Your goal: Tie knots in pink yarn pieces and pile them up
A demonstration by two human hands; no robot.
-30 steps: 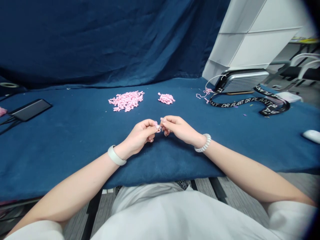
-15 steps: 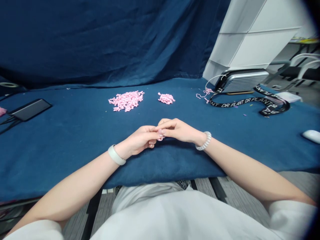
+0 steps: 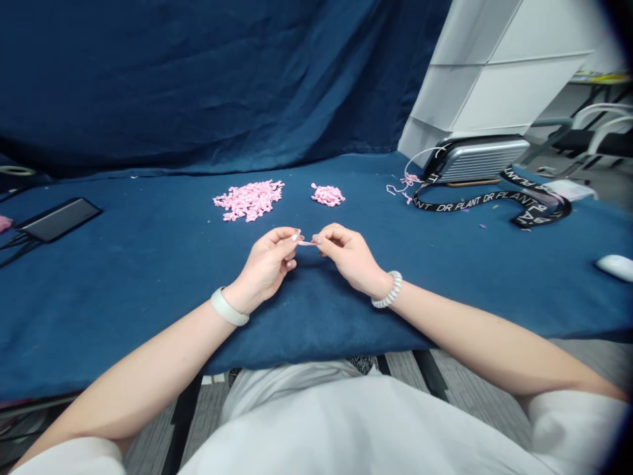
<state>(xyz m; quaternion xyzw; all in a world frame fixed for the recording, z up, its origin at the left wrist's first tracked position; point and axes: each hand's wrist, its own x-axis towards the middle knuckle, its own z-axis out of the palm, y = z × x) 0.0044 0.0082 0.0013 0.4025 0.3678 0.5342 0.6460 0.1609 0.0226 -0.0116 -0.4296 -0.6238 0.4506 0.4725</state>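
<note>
Between my hands a short pink cord [image 3: 307, 243] is stretched nearly level above the blue cloth. My left hand [image 3: 271, 264] pinches one end between thumb and forefinger, its other fingers curled. The other end is pinched by my right hand [image 3: 350, 258], a small gap from the left. Farther back on the cloth lies a large loose pile of small knotted pink cord pieces [image 3: 250, 200]. To its right sits a smaller, tighter pink pile [image 3: 328, 195]. Fingertips cover both ends of the cord I hold.
A blue cloth [image 3: 163, 277] covers the table. On the left lies a dark flat device [image 3: 62, 219] with cables. At the right are a black lettered lanyard [image 3: 469, 203], a silver ribbed case [image 3: 487, 161], pink thread scraps [image 3: 409, 181] and a white mouse [image 3: 616, 266].
My hands were touching, fingers overlapped around a small pink piece. Now they have drawn apart slightly and moved up a little, and the pink cord shows taut between them.
</note>
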